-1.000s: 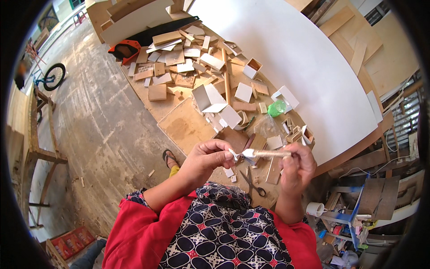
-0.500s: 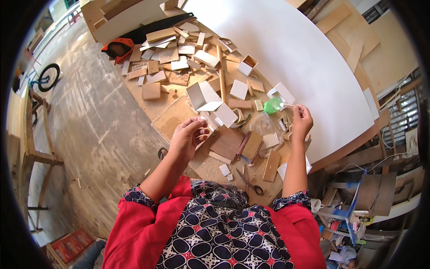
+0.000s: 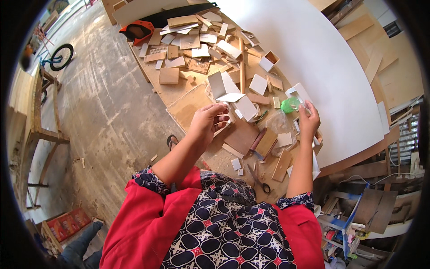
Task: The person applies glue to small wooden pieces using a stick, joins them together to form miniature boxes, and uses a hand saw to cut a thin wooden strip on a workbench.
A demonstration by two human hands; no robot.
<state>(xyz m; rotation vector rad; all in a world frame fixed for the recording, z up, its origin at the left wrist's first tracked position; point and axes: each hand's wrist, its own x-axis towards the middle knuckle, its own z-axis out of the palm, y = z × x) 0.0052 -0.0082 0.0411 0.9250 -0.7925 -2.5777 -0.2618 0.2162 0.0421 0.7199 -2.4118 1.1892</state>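
My left hand (image 3: 209, 120) is raised over the workbench, its fingers curled and pinched near a white folded piece (image 3: 225, 88). Whatever sits between those fingertips, if anything, is too small to make out. On the right, my right hand (image 3: 310, 120) has thumb and fingertips together beside a bright green object (image 3: 290, 105) and a white angled piece (image 3: 299, 93). What this pinch holds is unclear. Between the hands lie a crumpled clear plastic bag (image 3: 277, 121), a brown wooden block (image 3: 242, 136) and a lighter wooden block (image 3: 267, 142).
A heap of wood offcuts (image 3: 190, 42) covers the far left of the bench, beside an orange-handled saw (image 3: 136, 32). Scissors (image 3: 260, 179) lie near my body. A large white board (image 3: 340, 89) spans the right. A bicycle wheel (image 3: 62, 57) stands far left.
The view has shifted, so the bench appears farther right and slightly higher. A thin pale stick showed at my right fingertips earlier and is hard to see now. Both hands remain pinched.
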